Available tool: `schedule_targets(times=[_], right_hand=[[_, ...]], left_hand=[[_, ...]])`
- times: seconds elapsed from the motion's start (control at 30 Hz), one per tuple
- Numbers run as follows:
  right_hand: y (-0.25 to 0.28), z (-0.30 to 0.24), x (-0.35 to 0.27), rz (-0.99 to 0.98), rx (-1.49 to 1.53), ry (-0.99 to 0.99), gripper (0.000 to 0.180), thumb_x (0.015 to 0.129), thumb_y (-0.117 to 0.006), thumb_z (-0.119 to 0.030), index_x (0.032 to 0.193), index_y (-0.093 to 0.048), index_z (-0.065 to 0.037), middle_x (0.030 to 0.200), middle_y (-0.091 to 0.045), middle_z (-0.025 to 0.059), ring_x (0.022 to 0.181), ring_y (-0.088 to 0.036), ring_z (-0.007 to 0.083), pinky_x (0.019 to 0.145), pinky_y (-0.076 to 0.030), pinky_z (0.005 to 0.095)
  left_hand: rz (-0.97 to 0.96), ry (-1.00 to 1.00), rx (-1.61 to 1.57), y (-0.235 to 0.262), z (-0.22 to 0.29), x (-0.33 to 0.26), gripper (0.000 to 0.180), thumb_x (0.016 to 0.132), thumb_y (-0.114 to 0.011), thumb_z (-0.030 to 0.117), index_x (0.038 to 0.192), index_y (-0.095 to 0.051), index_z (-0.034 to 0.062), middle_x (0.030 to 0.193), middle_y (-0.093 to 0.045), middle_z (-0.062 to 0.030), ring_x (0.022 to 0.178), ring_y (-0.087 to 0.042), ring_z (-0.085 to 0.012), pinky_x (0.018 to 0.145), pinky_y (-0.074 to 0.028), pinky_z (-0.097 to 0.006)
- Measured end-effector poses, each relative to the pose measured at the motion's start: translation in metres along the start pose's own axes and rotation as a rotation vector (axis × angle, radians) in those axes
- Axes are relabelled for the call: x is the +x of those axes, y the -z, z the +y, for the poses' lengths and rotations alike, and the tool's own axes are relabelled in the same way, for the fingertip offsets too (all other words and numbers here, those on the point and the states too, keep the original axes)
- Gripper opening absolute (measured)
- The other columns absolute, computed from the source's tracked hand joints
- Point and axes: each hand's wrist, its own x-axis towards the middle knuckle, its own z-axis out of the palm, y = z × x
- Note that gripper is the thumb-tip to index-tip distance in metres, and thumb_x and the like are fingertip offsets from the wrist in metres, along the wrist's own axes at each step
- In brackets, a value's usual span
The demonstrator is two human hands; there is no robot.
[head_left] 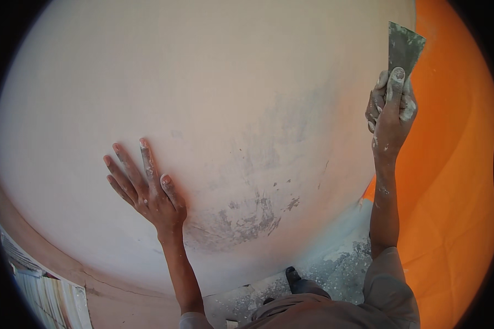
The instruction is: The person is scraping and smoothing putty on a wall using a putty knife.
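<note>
The left hand is spread, palm toward the pale wall, and seems to lie flat on it, with whitish dust on the fingers and thumb. The right hand, spotted with white paste, is closed round the lower part of a scraper, its thumb pressed along the blade. The scraper is near the pale wall's right edge, wide end up, just where an orange surface begins; whether the blade touches the wall, I cannot tell. Between the hands and lower down, a rough patch of dark grey smears marks the wall. Below the wall's bottom edge, the floor is speckled white, and a dark shoe shows there
</note>
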Motion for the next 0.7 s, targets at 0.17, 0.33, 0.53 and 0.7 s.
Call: schedule_targets(times=[0.17,0.33,0.53,0.7], right_hand=[[0.006,0.024,-0.013,-0.191,-0.265,-0.077,0.037,0.109,-0.042,-0.032,0.085,-0.05,-0.005,0.062,-0.036,-0.0043,0.049,-0.032,0.0049,0.043,-0.024,0.023],[0.006,0.031,-0.043,-0.194,-0.23,0.09,0.027,0.109,-0.041,-0.021,0.092,-0.049,-0.002,0.066,-0.042,0.0002,0.053,-0.031,0.0078,0.047,-0.027,0.0242],[0.017,0.042,-0.051,-0.165,-0.289,0.121,0.022,0.106,-0.047,-0.013,0.095,-0.053,0.006,0.062,-0.04,0.0091,0.052,-0.035,0.0122,0.048,-0.032,0.0276],[0.019,0.035,-0.062,-0.082,-0.206,0.242,0.02,0.106,-0.048,-0.011,0.1,-0.053,0.008,0.065,-0.045,0.009,0.052,-0.039,0.0133,0.048,-0.035,0.0293]], left_hand=[[0.048,-0.017,0.021,-0.003,-0.001,-0.001,0.056,0.108,-0.022,0.039,0.145,-0.054,0.012,0.161,-0.033,-0.0176,0.152,-0.02,-0.0403,0.122,-0.012,-0.054],[0.064,-0.024,0.02,-0.002,-0.002,-0.001,0.052,0.108,-0.026,0.035,0.143,-0.056,0.0111,0.159,-0.036,-0.0162,0.151,-0.023,-0.0396,0.123,-0.013,-0.052],[0.087,-0.023,0.023,-0.005,-0.002,0.0,0.052,0.109,-0.024,0.037,0.147,-0.052,0.0157,0.162,-0.033,-0.0104,0.152,-0.023,-0.0338,0.123,-0.015,-0.051],[0.096,-0.003,-0.016,-0.003,-0.005,-0.002,0.05,0.108,-0.028,0.035,0.142,-0.058,0.0145,0.16,-0.037,-0.0118,0.151,-0.026,-0.0355,0.123,-0.014,-0.05]])
